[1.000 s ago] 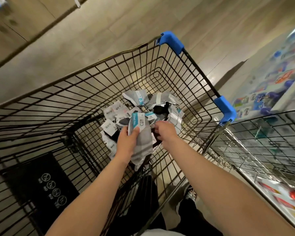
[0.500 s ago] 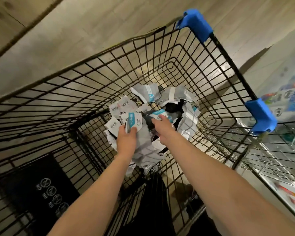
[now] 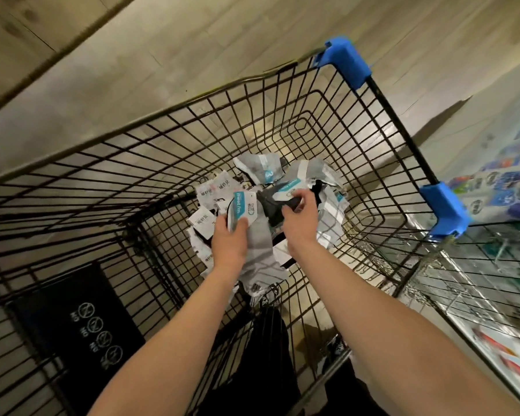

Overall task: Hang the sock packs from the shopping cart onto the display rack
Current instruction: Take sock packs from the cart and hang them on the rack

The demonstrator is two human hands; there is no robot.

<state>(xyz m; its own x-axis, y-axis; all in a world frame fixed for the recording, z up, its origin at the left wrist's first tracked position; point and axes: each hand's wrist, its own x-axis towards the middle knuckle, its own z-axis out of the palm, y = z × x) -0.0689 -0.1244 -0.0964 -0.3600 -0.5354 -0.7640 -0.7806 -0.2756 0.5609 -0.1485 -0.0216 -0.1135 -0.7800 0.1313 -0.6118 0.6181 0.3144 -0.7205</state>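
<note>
You lean over the shopping cart (image 3: pixel 347 60), both hands down among the sock packs (image 3: pixel 261 169) heaped at the far end of its wire basket. Your left hand (image 3: pixel 228 244) grips a grey sock pack (image 3: pixel 257 244) by its teal-and-white header card, thumb laid across the card, the sock hanging back toward you. Your right hand (image 3: pixel 300 219) curls over a dark sock pack (image 3: pixel 270 207) on top of the heap, fingertips pinching it beside its own card; whether it has lifted clear of the pile cannot be told. Every other pack lies loose in the cart, tangled together. This reads as the picking-up step, early in the job: nothing in view has reached the display rack (image 3: pixel 487 265), which appears as a blurred wire grid just beyond the cart's right side. The next move likely calls for you to draw both packs up and out without dragging neighbours along, turn to your right, and bring each card's hanger opening square to a free hook. The hooks are too blurred to pick out, so you will probably need to look across before you reach.
</note>
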